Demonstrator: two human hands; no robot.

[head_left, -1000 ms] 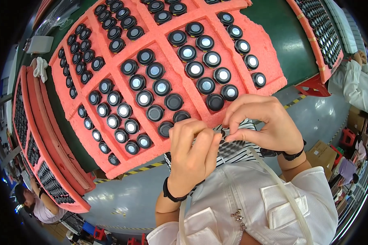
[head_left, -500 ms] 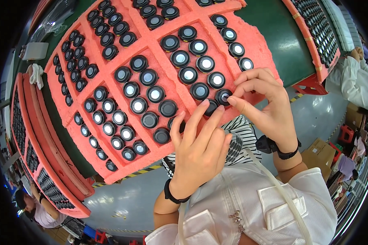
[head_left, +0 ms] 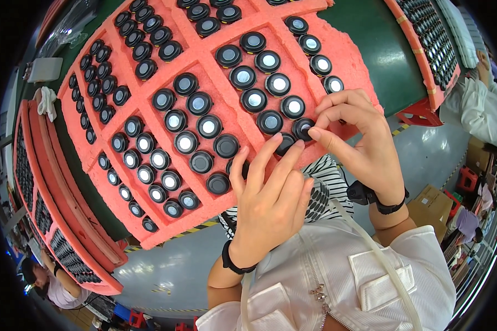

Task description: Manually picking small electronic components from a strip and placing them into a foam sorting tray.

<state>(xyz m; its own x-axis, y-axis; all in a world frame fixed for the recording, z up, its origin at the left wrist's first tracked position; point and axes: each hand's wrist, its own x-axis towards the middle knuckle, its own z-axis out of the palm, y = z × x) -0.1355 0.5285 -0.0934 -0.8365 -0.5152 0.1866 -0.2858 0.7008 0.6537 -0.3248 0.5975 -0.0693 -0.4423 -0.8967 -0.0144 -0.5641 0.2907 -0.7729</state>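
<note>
A pink foam tray (head_left: 234, 118) holds rows of round black parts, many with a silver disc on top, such as one round part (head_left: 291, 107). Several have plain dark tops, among them a black part (head_left: 226, 146) left of my hands. My left hand (head_left: 270, 196) has its fingers stretched out; two fingertips touch a black part (head_left: 285, 144) at the tray's near edge. My right hand (head_left: 361, 143) curls over the neighbouring black part (head_left: 302, 128). Its thumb and index tips come together at that part's right edge; anything between them is hidden.
On the left stands another pink tray (head_left: 102, 284) with small dark parts, and a similar tray (head_left: 428, 49) stands far right. The tray in front rests on a green table (head_left: 364, 33). A white glove (head_left: 47, 103) lies left. Other people work at both sides.
My right thumb and index finger have shifted slightly at the black part, whose silver top shows less now. The left hand stays in nearly the same place.
</note>
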